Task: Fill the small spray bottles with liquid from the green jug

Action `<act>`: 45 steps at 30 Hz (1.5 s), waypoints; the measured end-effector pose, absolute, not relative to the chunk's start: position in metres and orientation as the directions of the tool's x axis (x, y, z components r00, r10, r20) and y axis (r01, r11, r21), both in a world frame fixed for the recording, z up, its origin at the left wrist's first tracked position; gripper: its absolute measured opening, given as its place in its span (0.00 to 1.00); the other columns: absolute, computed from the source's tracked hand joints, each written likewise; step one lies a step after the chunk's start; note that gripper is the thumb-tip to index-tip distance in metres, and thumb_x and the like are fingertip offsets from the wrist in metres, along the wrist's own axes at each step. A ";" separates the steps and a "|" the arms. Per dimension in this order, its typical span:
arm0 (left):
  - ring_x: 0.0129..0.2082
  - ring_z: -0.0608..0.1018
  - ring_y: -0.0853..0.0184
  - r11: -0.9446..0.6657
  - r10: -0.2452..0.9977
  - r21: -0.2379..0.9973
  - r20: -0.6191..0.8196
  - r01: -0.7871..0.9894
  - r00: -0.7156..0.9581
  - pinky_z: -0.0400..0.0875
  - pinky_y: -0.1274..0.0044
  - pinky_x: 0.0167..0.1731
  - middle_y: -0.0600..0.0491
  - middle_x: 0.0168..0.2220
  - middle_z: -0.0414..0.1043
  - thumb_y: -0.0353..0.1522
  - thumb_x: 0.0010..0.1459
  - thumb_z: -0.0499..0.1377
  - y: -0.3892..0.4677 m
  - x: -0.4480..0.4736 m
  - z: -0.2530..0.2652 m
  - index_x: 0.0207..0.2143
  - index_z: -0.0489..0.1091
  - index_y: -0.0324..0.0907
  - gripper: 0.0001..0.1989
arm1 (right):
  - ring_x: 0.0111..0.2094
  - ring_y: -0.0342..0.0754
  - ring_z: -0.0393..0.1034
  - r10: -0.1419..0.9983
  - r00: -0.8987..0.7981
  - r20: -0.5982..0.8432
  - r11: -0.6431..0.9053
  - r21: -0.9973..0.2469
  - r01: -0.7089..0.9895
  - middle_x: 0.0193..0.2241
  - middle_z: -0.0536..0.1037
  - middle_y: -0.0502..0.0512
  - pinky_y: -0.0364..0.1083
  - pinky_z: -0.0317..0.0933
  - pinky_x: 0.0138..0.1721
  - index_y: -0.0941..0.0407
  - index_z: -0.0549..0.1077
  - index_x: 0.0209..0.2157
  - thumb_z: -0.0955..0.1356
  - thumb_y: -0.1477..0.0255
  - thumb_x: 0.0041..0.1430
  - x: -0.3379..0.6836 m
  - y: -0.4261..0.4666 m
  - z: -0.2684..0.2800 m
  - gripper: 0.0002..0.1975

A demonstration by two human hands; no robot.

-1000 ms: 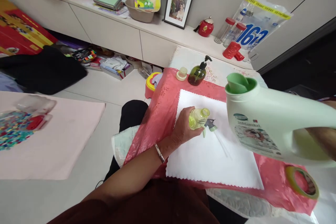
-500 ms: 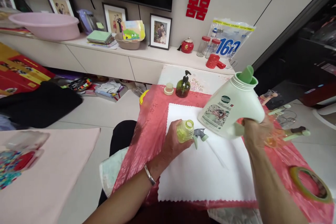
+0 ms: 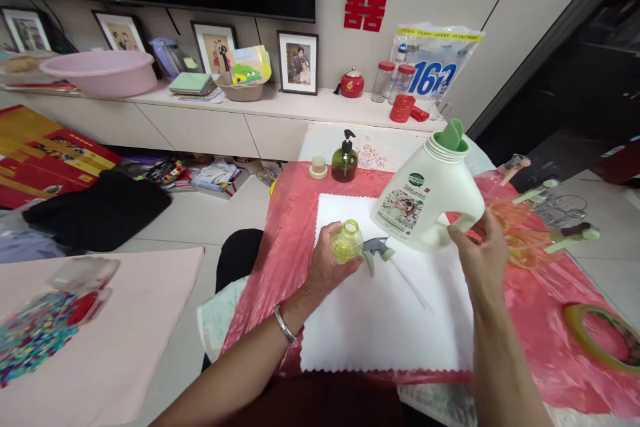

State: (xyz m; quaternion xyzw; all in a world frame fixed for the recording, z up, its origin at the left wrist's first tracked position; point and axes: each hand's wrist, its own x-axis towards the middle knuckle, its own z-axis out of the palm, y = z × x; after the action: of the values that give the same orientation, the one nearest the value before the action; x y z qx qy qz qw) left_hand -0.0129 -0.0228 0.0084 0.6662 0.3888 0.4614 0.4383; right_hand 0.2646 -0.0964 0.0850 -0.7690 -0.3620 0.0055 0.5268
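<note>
My left hand (image 3: 327,253) is closed around a small yellow-green clear bottle (image 3: 347,242) with an uncapped neck. At the right, my right hand (image 3: 483,253) has thumb and fingers about the handle of a white detergent jug (image 3: 425,190). The jug's mouth is uncapped, showing a green pour spout (image 3: 452,136); its base is at the white mat (image 3: 385,333). Beside the small bottle, a grey and green trigger spray head (image 3: 379,248) with a thin clear tube lies on the mat. Behind are a dark green pump bottle (image 3: 345,159) and a pale round cap (image 3: 319,167).
Orange-tinted clear spray bottles (image 3: 537,240) lie on the red plastic cover (image 3: 280,240) at the right, near a tape roll (image 3: 603,337). Several colourful small pieces (image 3: 40,340) lie on a pink surface at the left. A low cabinet (image 3: 200,123) runs behind the table.
The detergent jug has come slightly lower and left, and my right hand's fingers look looser on its handle. My left hand still holds the small bottle. The camera view has shifted a little.
</note>
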 end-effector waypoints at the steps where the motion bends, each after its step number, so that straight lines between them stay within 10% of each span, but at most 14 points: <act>1: 0.53 0.77 0.52 -0.295 0.929 0.949 0.258 0.111 0.265 0.76 0.58 0.50 0.44 0.54 0.70 0.51 0.48 0.69 -0.023 -0.013 0.010 0.58 0.57 0.47 0.41 | 0.48 0.52 0.70 0.511 0.756 0.410 -0.195 -0.801 0.566 0.50 0.72 0.58 0.47 0.67 0.44 0.56 0.71 0.59 0.72 0.57 0.50 0.257 -0.107 0.082 0.35; 3: 0.54 0.76 0.52 -0.253 0.942 0.963 0.222 0.098 0.251 0.74 0.58 0.52 0.44 0.54 0.70 0.50 0.45 0.71 -0.024 -0.012 0.012 0.58 0.58 0.46 0.42 | 0.46 0.51 0.70 0.444 0.762 0.472 -0.225 -0.764 0.605 0.49 0.72 0.61 0.48 0.68 0.45 0.60 0.71 0.58 0.69 0.53 0.57 0.238 -0.124 0.073 0.33; 9: 0.54 0.76 0.53 -0.264 0.939 0.961 0.236 0.082 0.249 0.73 0.60 0.53 0.44 0.53 0.70 0.53 0.45 0.70 -0.024 -0.012 0.014 0.58 0.58 0.45 0.43 | 0.42 0.50 0.69 0.857 0.439 0.269 -0.236 -0.552 0.800 0.44 0.74 0.59 0.47 0.65 0.40 0.60 0.75 0.48 0.63 0.57 0.62 0.182 -0.124 0.053 0.23; 17: 0.55 0.75 0.53 -0.264 0.938 0.963 0.244 0.051 0.247 0.72 0.59 0.55 0.44 0.54 0.70 0.51 0.45 0.71 -0.025 -0.009 0.015 0.57 0.58 0.47 0.42 | 0.42 0.54 0.66 0.914 0.404 0.012 -0.374 -0.353 0.857 0.39 0.69 0.62 0.44 0.54 0.35 0.63 0.75 0.38 0.69 0.72 0.63 0.155 -0.093 0.057 0.07; 25: 0.56 0.74 0.51 -0.263 0.936 0.962 0.236 0.073 0.259 0.70 0.56 0.58 0.44 0.55 0.69 0.44 0.43 0.73 -0.024 -0.011 0.011 0.57 0.58 0.46 0.42 | 0.35 0.46 0.66 0.830 0.529 0.175 -0.328 -0.614 0.718 0.40 0.74 0.57 0.45 0.60 0.38 0.59 0.75 0.50 0.68 0.58 0.63 0.184 -0.126 0.089 0.22; 29: 0.57 0.73 0.49 -0.357 0.872 0.933 0.316 0.046 0.374 0.68 0.56 0.59 0.42 0.56 0.67 0.43 0.41 0.74 -0.025 -0.012 0.011 0.57 0.60 0.43 0.44 | 0.37 0.46 0.69 0.682 0.686 0.254 0.136 -0.966 0.222 0.45 0.74 0.59 0.42 0.62 0.34 0.59 0.75 0.49 0.75 0.57 0.55 0.179 -0.137 0.118 0.25; 36: 0.56 0.74 0.48 -0.319 0.846 0.947 0.295 -0.021 0.445 0.70 0.57 0.57 0.42 0.55 0.69 0.45 0.43 0.73 -0.025 -0.012 0.014 0.57 0.60 0.43 0.42 | 0.33 0.45 0.70 0.560 0.717 0.415 0.536 -0.842 0.068 0.42 0.74 0.60 0.42 0.64 0.30 0.60 0.78 0.43 0.76 0.73 0.53 0.133 -0.117 0.174 0.15; 45: 0.56 0.74 0.48 -0.340 0.837 0.940 0.310 -0.014 0.451 0.71 0.56 0.56 0.42 0.55 0.68 0.44 0.43 0.74 -0.025 -0.011 0.011 0.58 0.59 0.43 0.44 | 0.38 0.46 0.72 0.652 0.587 0.480 0.484 -0.859 0.165 0.45 0.75 0.59 0.42 0.68 0.34 0.57 0.77 0.48 0.75 0.71 0.56 0.126 -0.089 0.162 0.18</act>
State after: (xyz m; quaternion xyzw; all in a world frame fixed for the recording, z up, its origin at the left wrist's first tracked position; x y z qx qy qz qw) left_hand -0.0111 -0.0245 0.0106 0.6953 0.2959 0.4322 0.4922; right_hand 0.1264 -0.0887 0.1622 -0.4810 -0.4243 0.1624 0.7498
